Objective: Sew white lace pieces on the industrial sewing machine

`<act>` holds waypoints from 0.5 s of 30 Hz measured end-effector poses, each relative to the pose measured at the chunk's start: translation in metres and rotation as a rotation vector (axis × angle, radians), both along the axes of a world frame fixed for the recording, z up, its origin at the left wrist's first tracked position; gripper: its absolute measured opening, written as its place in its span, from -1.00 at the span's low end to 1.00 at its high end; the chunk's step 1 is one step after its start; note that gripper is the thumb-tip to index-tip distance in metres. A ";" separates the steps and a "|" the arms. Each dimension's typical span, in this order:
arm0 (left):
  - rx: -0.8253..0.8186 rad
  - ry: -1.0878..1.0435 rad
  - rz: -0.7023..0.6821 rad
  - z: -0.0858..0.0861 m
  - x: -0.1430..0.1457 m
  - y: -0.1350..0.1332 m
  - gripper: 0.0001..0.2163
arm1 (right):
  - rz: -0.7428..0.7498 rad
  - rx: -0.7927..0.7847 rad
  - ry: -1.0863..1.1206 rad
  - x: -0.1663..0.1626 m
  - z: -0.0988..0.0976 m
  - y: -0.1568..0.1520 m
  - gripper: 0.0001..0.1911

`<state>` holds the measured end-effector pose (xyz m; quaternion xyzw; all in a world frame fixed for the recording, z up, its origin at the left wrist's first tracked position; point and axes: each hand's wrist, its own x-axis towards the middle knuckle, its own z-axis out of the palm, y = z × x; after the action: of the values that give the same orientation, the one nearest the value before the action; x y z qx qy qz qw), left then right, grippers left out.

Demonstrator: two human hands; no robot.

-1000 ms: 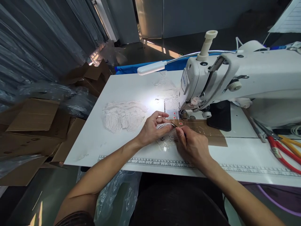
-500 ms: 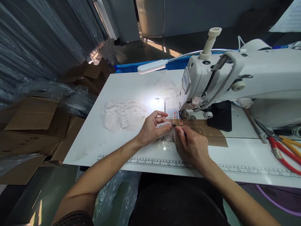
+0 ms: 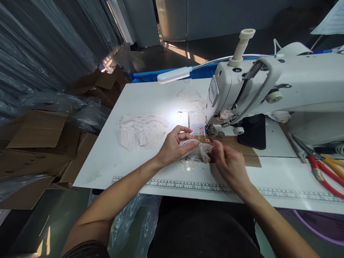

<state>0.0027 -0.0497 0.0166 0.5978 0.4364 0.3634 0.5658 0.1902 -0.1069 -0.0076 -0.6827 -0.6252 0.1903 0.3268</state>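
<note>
My left hand (image 3: 175, 145) pinches a piece of white lace (image 3: 197, 154) between thumb and forefinger, its other fingers held above it. The lace hangs bunched over a brown sheet (image 3: 248, 156) in front of the needle area. To the right of the lace, my right hand (image 3: 229, 161) is closed with thumb and forefinger pressed together. What it holds is hidden or too small to make out. Just beyond both hands stands the white sewing machine (image 3: 224, 89), its presser foot close to my left fingertips. Another white lace piece (image 3: 142, 132) lies flat to the left.
More lace (image 3: 189, 95) lies behind the needle. A lamp (image 3: 174, 75) on a bendable neck lights the table (image 3: 107, 165). Red-handled scissors (image 3: 319, 175) and a dark flat pad (image 3: 252, 132) are at the right. Cardboard boxes (image 3: 37, 129) stand left of the table. A printed ruler (image 3: 182, 184) runs along the front edge.
My right hand has drawn away from the lace to the right; the dark pointed tip that showed at the lace is no longer visible there. My left hand keeps its pinch.
</note>
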 end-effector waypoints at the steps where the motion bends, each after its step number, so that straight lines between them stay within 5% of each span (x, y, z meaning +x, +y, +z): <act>1: 0.002 0.010 -0.011 -0.001 -0.001 0.001 -0.59 | -0.045 -0.018 -0.026 0.013 0.001 -0.002 -0.36; 4: 0.011 0.054 -0.032 -0.004 -0.002 0.003 -0.55 | -0.255 -0.021 -0.376 0.058 0.006 -0.008 -0.41; 6: 0.028 0.086 -0.039 -0.006 0.000 0.004 -0.53 | -0.318 0.128 -0.542 0.077 0.008 -0.011 -0.45; 9: 0.060 0.096 -0.068 -0.007 0.005 0.005 -0.54 | -0.033 0.307 -0.362 0.068 0.010 -0.011 -0.40; 12: 0.070 0.075 -0.148 -0.003 0.007 0.004 -0.54 | 0.349 0.188 -0.035 0.030 0.009 -0.003 -0.38; 15: 0.016 0.081 -0.261 0.004 -0.001 0.004 -0.56 | 0.429 -0.004 0.190 0.005 0.010 0.005 -0.73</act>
<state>0.0017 -0.0459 0.0211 0.6683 0.3746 0.2657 0.5852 0.1955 -0.1020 0.0020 -0.5138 -0.7222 0.3198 0.3349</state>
